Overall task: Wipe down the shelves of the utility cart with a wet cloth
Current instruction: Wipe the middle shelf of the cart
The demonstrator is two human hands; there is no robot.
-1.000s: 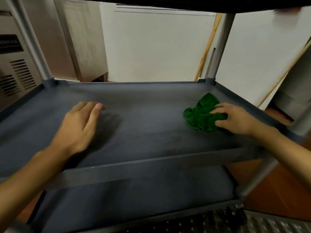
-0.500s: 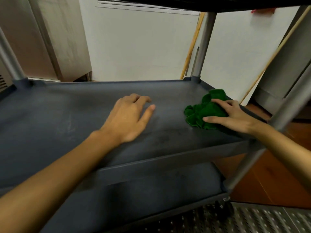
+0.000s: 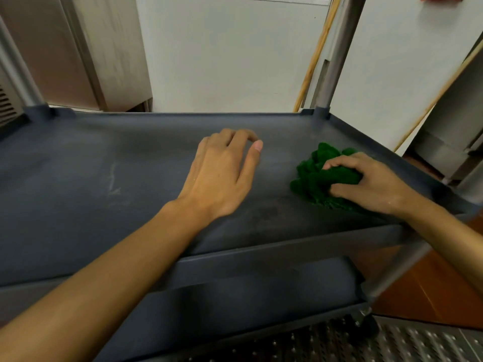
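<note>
Whereas a second ago the left hand [image 3: 222, 176] was laid toward the left of the middle shelf [image 3: 78, 205], it is now seen at mid-shelf, fingers relaxed and lightly spread, near the green cloth [image 3: 316, 176] but apart from it. The cloth has been kept at the shelf's right end, bunched under the right hand [image 3: 373, 186], whose fingers are now curled into it. A leftward wiping pass is judged imminent; a pale streak [image 3: 113, 178] is noted unwiped, and the lower shelf [image 3: 261, 296] is presumed still to be done.
</note>
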